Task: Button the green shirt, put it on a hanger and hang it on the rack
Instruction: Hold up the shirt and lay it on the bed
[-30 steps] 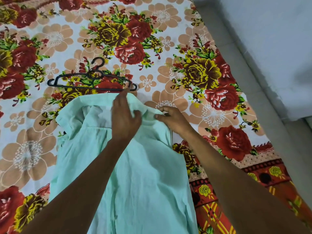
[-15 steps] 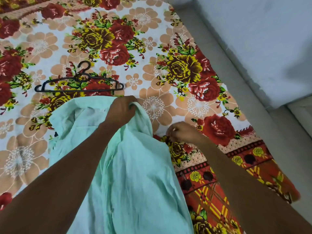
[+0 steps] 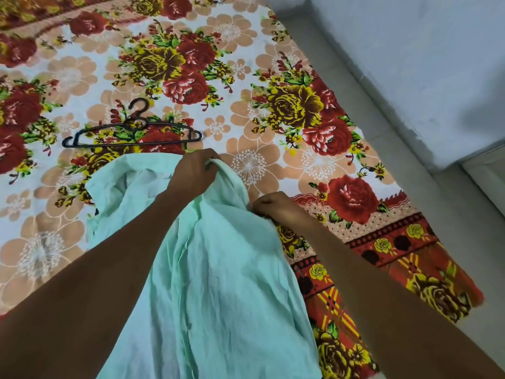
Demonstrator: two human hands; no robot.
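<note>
Two bare hands work at a pale mint-green cotton shirt [image 3: 218, 269] that lies crumpled, collar end away from the person, on a floral bedsheet [image 3: 246, 64] printed with red and yellow roses and peach blossoms. No container shows in the view; the shirt simply rests on the sheet, its lower part running off the bottom edge of the frame.

The left hand [image 3: 195, 173] reaches in from the lower left, its fingers curled round a bunched fold of cloth at the shirt's upper right edge, lifting it a little off the sheet. The right hand [image 3: 273, 206] comes in from the lower right and sits at the shirt's right border, fingers curled and pinching the fabric edge; whether a button is between them is too small to tell.

Just beyond the shirt's collar lies a thin black plastic hanger [image 3: 131, 135], flat on the sheet, its hook pointing away from the person, apart from both hands.

The sheet's orange and red patterned border [image 3: 396, 255] ends at the right, where a grey floor [image 3: 382, 119] meets a pale bluish wall [image 3: 410, 50].
</note>
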